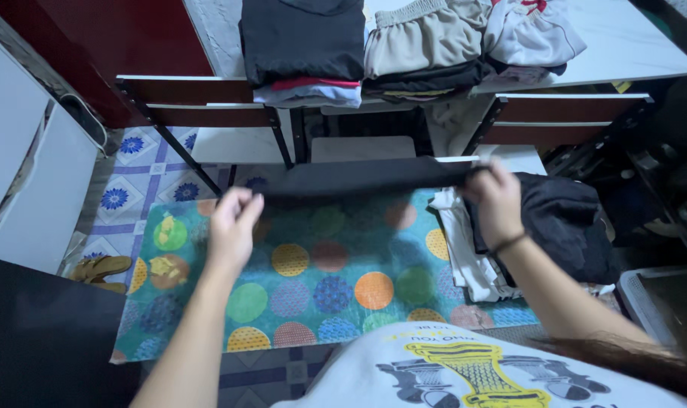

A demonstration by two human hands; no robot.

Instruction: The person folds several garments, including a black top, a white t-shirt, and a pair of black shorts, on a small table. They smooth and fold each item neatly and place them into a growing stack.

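A dark garment (362,177) is stretched flat between my two hands, above a green mat with coloured dots (321,279). My left hand (232,225) pinches its left end. My right hand (496,202), with a dark band at the wrist, grips its right end. The cloth hangs level, seen almost edge-on, a little above the mat.
A pile of white and black clothes (540,227) lies on the mat's right side. Folded stacks (305,45) sit on a white table (630,45) behind. A white cabinet (18,166) stands left, sandals (98,268) on the tiled floor, a dark bin (660,302) at right.
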